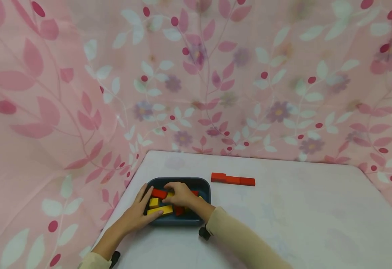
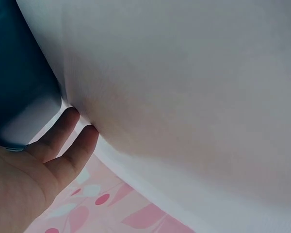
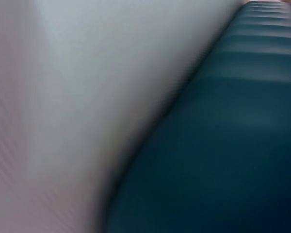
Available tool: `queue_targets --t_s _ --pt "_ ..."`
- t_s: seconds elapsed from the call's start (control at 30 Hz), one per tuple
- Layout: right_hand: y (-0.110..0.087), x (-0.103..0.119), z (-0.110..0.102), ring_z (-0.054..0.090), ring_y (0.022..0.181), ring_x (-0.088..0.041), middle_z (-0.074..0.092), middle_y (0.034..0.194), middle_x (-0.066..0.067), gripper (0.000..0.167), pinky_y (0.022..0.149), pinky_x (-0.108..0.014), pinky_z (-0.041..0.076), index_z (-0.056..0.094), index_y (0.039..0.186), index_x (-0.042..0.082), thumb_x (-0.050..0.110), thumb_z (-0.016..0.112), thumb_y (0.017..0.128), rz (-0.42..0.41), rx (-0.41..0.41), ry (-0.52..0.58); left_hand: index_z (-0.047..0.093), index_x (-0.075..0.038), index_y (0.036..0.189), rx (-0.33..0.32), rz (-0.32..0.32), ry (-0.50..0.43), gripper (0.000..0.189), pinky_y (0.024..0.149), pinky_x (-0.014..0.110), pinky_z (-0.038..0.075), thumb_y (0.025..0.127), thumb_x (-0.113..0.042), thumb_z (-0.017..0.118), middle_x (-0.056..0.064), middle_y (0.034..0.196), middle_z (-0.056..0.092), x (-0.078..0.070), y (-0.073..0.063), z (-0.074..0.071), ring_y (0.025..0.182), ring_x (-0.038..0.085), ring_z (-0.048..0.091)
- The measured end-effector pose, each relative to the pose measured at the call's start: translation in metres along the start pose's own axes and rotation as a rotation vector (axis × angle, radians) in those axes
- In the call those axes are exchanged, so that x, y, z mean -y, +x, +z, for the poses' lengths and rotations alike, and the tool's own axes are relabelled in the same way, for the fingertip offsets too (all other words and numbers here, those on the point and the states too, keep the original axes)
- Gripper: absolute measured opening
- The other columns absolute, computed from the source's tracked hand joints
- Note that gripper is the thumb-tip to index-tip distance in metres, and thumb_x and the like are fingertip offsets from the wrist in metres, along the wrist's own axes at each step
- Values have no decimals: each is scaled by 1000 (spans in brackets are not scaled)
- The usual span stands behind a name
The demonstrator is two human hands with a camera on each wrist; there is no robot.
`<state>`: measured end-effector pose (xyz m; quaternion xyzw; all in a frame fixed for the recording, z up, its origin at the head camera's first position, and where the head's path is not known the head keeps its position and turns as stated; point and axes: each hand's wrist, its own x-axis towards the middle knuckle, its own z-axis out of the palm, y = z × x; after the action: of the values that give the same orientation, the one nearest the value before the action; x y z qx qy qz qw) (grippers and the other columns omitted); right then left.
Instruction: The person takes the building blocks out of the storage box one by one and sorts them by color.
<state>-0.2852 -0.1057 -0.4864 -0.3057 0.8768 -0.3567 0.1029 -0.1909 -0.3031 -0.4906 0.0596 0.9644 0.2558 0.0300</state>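
A dark blue tray (image 1: 179, 223) holds several red and yellow blocks. My left hand (image 1: 135, 216) rests at the tray's left side, fingers spread along the rim and thumb reaching over a long yellow block (image 1: 165, 210). The left wrist view shows two fingers of this left hand (image 2: 53, 165) beside the tray's outer wall (image 2: 31, 104). Inside the tray, my right hand (image 1: 182, 195) reaches down over the blocks with thumb and forefinger parted. A red block (image 1: 159, 193) and a small yellow block (image 1: 154, 203) lie left of it. The right palm hides some blocks.
A row of red blocks (image 1: 233, 180) lies on the white-covered table (image 1: 300, 216), beyond the tray's right end. Pink floral cloth (image 1: 233, 74) hangs behind the table and along its left side. The right wrist view shows mostly the tray's outer wall (image 3: 223, 145), blurred.
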Motion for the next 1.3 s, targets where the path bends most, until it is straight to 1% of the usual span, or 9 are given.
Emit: queue_targets --t_s 0.17,0.37,0.47,0.57,0.7,0.87,0.97,1.13,1.3 --pt "7 1 4 63 109 -15 68 126 -3 56 98 -30 53 62 131 12 33 81 82 8 28 -96 14 -23 160 -5 -4 7 99 103 71 39 85 -71 58 10 168 0 -1 1 -1 142 48 34" --pt "10 -1 14 58 94 -13 67 114 -4 51 88 -25 53 68 125 11 35 81 82 17 24 -212 14 -22 160 2 -9 15 100 103 70 40 85 -71 58 11 167 0 -1 0 1 141 47 35" --pt "11 -1 16 58 95 -14 66 113 -4 47 88 -26 53 70 122 11 34 81 82 6 10 -253 14 -23 160 -1 -11 13 100 102 70 40 85 -71 58 10 168 0 -2 0 0 140 47 37" --pt "12 1 15 58 98 -15 65 114 -4 47 90 -26 54 70 122 10 34 80 83 8 16 -278 14 -23 160 -4 -11 23 99 102 69 41 85 -71 57 10 168 -1 -3 1 -1 140 47 38" --pt "13 1 15 58 97 -15 65 114 -5 47 90 -26 54 70 122 9 34 80 83 21 25 -273 14 -24 160 -6 -10 29 99 102 69 41 85 -71 57 10 168 0 -1 3 0 140 47 37" --pt "13 -3 18 58 95 -13 65 112 -3 46 88 -25 53 71 120 11 35 80 82 29 13 -263 14 -23 160 -15 1 24 100 102 69 41 85 -71 58 12 167 1 0 2 2 140 47 37" --pt "13 -3 18 58 93 -11 65 112 -1 51 88 -25 53 69 124 13 39 81 81 24 7 -253 15 -22 160 -21 9 24 100 102 68 42 85 -71 58 13 167 2 1 1 3 140 46 37" --pt "14 1 16 59 99 -11 66 118 1 60 91 -27 53 62 133 15 47 77 83 -8 -2 -232 16 -20 160 -37 10 23 100 103 69 40 85 -70 59 11 167 2 0 1 1 141 46 36" --pt "14 2 14 62 107 -13 68 123 3 53 94 -29 53 64 133 19 47 71 89 -14 -2 -231 17 -20 160 -43 20 18 100 103 70 40 85 -69 60 12 167 3 0 1 1 142 47 35"
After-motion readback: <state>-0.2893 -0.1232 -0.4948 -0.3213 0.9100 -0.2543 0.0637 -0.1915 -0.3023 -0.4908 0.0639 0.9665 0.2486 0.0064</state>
